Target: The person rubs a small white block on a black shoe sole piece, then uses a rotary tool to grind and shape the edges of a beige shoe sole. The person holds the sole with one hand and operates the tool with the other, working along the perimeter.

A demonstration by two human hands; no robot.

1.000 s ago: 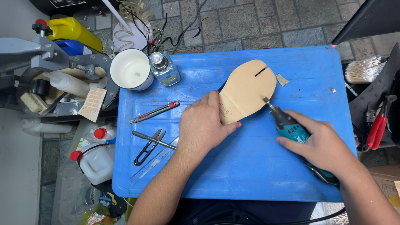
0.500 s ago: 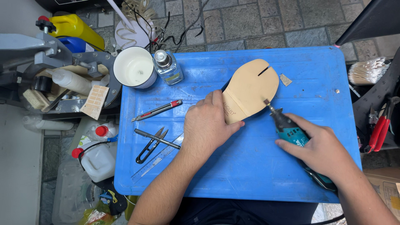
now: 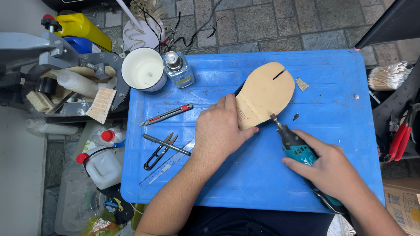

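- At the frame's left edge, off the blue tray [image 3: 245,188], jugs with red caps [image 3: 101,164] and a yellow can [image 3: 81,25] crowd together; they sit well apart from the work, so they pose little risk.
- Left of centre on the tray lie a red-tipped knife [image 3: 166,114], black snips [image 3: 158,150] and a clear ruler [image 3: 168,162], all near the left forearm; a sideways shift of that arm could sweep them off the tray or nick the skin.
- Upper left of the tray holds a white cup [image 3: 143,69] and a small glass bottle [image 3: 178,70], just beside each other; a bump to the tray could tip either one.
- At centre, the left hand [image 3: 221,131] presses flat, fingers together, on the narrow end of the tan sole [image 3: 267,94], which lies upper centre on the tray. Its fingertips sit close to the grinding bit, so a skip of the bit could reach them.
- Right of centre, the right hand [image 3: 326,168] is clamped around a teal rotary tool [image 3: 297,146], its tip touching the sole's lower edge. Too much pressure could gouge the edge, and weak hold-down could let the sole spin.
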